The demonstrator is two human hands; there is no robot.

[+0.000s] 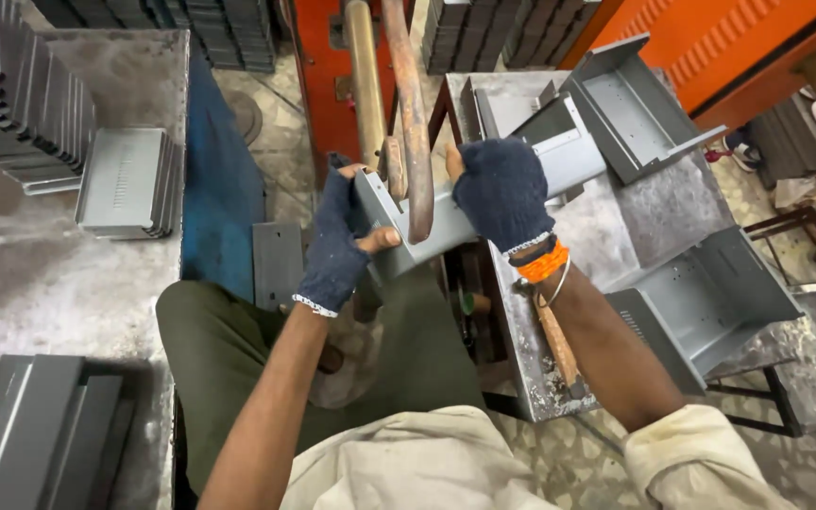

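At the middle of the view, in front of the seated person's lap, a grey bent sheet-metal panel (446, 222) is held against a rusty curved lever (413, 123) that hangs down from an orange press frame (318, 66) on the far side. To the left a grey counter (40, 274) carries a stack of flat punched panels (129, 179) and rows of upright sheets at its far corner; more flat sheets lie near the left edge. To the right another counter (654, 208) holds open grey metal boxes (630, 109), one far and one near. A wooden-handled hammer (559, 345) rests along that counter's left edge.

The left hand (337, 241), in a dark fingerless glove, pinches the panel's left end, thumb on the near face. The right hand (502, 189), gloved likewise, is closed over the panel's upper edge.

To bend cleanly, I judge the panel should sit square and level against the lever, both grips firm and fingertips clear of the contact line.

No packages, labels or signs are visible.
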